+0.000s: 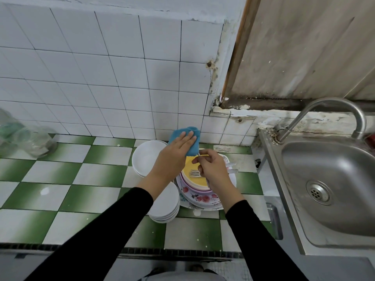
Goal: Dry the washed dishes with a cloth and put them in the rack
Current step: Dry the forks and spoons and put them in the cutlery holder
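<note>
Reaching forward over the counter [60,179], both arms in black sleeves meet above a stack of plates [203,197]. The left hand [174,155] shows its back, and its fingers lie almost straight and close together on a blue cloth [193,148]. The thumb is hidden below, so I cannot tell whether it pinches the cloth. The right hand [213,169] is just beside it with curled fingers. Its thumb and first finger pinch a thin metal piece of cutlery [199,157]. The upper end of this piece goes behind the lower edge of the cloth, and I cannot tell if it is a spoon or a fork.

The cloth is bright blue, thick and soft, folded over at the top. It is in the air above the back part of the stack, near the tiled wall [101,78].

The stack stands toward the back right corner of the counter, near the steel sink [345,199]. On top is a yellow plate [188,165] with a fork [194,173] lying on it. Under it come a plate with a purple rim and then plates with red flowers. Two more cutlery handles [232,168] show to the right of the right hand. White bowls [146,157] stand just left of the stack, and a pile of white dishes [165,207] is at its front left. Blurred glass jars [30,140] stand at the left edge.
</note>
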A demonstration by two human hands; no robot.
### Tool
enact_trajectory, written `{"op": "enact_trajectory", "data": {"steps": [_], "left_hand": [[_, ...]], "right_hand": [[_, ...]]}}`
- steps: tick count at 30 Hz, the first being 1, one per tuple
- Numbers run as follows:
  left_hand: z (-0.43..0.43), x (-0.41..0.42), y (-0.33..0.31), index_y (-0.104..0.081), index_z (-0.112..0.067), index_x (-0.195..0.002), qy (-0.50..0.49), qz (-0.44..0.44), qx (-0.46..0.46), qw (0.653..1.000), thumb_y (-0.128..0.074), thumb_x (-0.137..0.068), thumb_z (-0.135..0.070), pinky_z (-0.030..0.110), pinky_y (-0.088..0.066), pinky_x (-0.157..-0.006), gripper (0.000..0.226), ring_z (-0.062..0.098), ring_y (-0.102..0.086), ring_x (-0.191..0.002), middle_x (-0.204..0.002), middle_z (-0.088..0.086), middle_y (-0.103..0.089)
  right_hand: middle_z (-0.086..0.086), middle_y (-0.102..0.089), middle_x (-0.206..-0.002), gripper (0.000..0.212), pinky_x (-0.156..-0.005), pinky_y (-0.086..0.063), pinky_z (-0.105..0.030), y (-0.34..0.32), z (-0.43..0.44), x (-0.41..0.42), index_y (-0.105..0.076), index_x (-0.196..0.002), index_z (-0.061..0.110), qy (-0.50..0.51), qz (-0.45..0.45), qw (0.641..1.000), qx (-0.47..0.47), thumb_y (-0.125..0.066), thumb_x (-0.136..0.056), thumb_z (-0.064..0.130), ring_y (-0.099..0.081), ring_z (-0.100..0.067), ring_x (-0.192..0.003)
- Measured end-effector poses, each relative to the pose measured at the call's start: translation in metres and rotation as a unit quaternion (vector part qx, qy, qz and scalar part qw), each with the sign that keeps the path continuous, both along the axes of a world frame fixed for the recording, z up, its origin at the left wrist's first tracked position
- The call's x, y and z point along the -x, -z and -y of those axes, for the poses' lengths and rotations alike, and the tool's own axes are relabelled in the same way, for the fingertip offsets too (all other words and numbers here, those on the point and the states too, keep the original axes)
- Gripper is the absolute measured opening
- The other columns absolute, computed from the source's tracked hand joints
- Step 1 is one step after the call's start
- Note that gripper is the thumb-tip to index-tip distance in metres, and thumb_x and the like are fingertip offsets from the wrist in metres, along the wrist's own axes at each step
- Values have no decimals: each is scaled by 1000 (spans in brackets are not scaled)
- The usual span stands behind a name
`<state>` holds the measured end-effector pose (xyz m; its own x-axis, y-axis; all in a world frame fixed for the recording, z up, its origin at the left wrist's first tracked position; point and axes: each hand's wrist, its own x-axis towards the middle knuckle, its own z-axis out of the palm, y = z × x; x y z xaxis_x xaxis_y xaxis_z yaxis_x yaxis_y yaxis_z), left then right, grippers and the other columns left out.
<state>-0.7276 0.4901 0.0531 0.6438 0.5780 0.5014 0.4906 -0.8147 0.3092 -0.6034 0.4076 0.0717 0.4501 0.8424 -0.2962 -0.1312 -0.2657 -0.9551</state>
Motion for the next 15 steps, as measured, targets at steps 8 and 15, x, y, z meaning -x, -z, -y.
{"op": "enact_trajectory", "data": {"steps": [8,15], "left_hand": [[-3,5,-10,-45,-12,-144,-107,182,156,965,-59,-91,1,24,-49,-91,57,28,-64,-111,-137,11,-58],[12,5,6,-54,-6,-137,3,32,21,999,-76,-79,1,41,-58,-87,62,29,-60,-121,-137,10,-58]], "right_hand": [[3,-70,-73,16,-44,-36,-21,-3,-3,-6,-59,-103,17,14,22,999,18,-49,-101,4,-42,-11,-49],[-4,-63,-76,22,-53,-41,-25,-12,-11,-1,-63,-98,20,9,90,996,-4,-50,-99,2,-49,-15,-59]]}}
